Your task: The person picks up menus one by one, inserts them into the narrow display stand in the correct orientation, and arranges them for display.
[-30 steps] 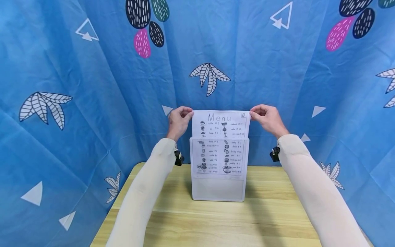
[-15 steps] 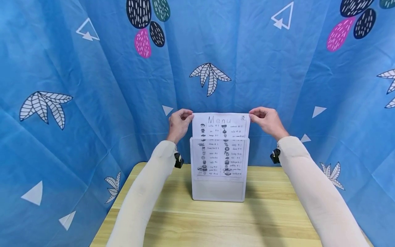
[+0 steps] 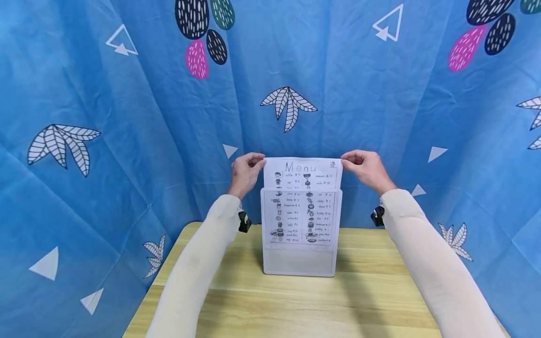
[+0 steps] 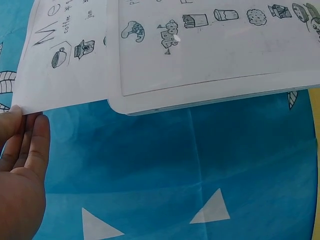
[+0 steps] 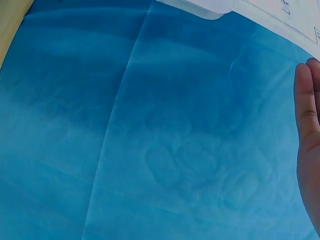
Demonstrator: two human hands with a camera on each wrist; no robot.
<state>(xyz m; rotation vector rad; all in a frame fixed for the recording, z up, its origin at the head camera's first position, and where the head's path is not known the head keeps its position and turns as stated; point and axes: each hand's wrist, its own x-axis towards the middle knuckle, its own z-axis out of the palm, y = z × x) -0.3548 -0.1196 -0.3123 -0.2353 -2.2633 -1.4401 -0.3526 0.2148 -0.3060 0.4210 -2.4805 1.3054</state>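
A white paper menu (image 3: 301,173) with hand-drawn food pictures and prices is partly inside a clear, white-rimmed upright sign holder (image 3: 301,263). Its top strip with the word "Menu" sticks out above the holder's upper edge, while the lower part shows through the front panel. My left hand (image 3: 245,173) pinches the paper's top left corner between thumb and fingers. At the top right corner, my right hand (image 3: 367,169) pinches it the same way. The left wrist view shows the left hand (image 4: 25,160) at the paper's corner; in the right wrist view only part of the right hand (image 5: 309,115) shows.
The holder stands on a light wood-grain table (image 3: 304,305), towards its back edge. A blue patterned curtain (image 3: 169,117) hangs behind and along both sides. Dark wrist cameras (image 3: 244,221) sit under the pale sleeves.
Both hands have moved down a little, and the menu has slid deeper into the holder, leaving a shorter strip above its edge. The holder has stayed in place.
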